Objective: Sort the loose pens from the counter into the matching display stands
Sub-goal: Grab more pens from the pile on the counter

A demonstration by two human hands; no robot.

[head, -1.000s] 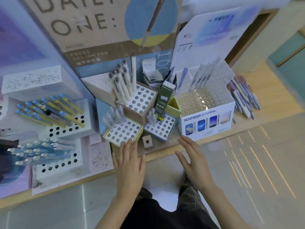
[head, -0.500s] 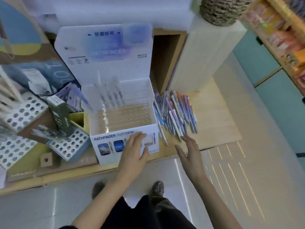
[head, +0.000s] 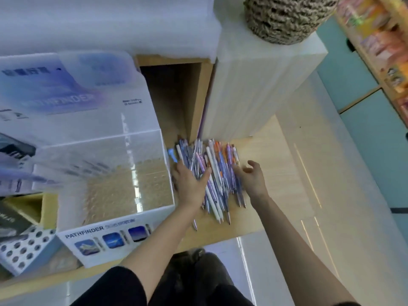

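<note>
A pile of loose pens (head: 220,171), purple, white, blue and orange, lies on the wooden counter (head: 273,173) just right of the PATHFINDER display stand (head: 88,230). The stand is a white box with clear walls and a perforated tray that holds a few pens at its blurred left side. My left hand (head: 189,186) lies on the left part of the pile, thumb stretched across several pens. My right hand (head: 251,180) touches the pile's right edge with straight fingers and a lifted thumb.
A tall white block (head: 260,96) with a woven basket (head: 284,18) on top stands right behind the pens, beside an open wooden cubby (head: 176,96). Another perforated stand (head: 24,246) sits at lower left. The counter's front edge runs just below the pile.
The view has swung right, from the cluster of stands to the pen pile. Both hands have moved forward from the counter's front edge onto the pile.
</note>
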